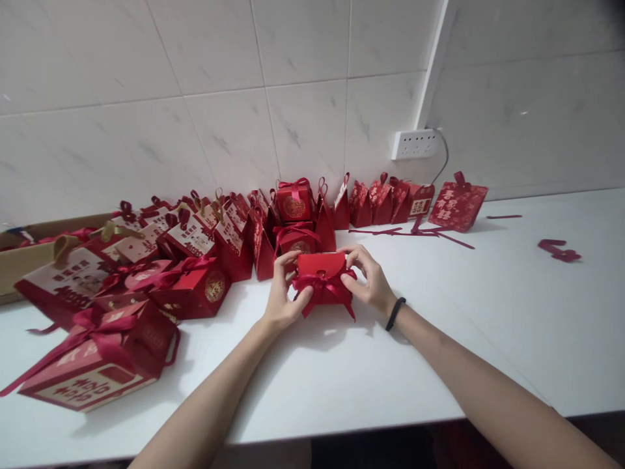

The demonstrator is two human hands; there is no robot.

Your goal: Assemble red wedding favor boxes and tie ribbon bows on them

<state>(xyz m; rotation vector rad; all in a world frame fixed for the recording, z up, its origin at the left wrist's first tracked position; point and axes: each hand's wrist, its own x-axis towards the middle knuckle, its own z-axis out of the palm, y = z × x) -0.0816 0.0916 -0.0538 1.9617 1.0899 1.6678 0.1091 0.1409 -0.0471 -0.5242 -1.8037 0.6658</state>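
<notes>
A small red box [321, 264] with a dark red ribbon bow [322, 284] across its front is held between my two hands at the middle of the white table [371, 384]. My left hand [287, 293] grips its left side, thumb on the front near the bow and fingers behind the upper corner. On the right side, my right hand [366, 280] has its thumb at the bow's right loop and its fingers curled over the top corner. The back and underside of the box are hidden.
Many red gift boxes [190, 286] crowd the left and back of the table. A larger ribboned box [112, 358] stands front left. Ribbon strips [415, 231] and a ribbon piece [559, 251] lie to the right. A power strip [415, 144] is on the wall.
</notes>
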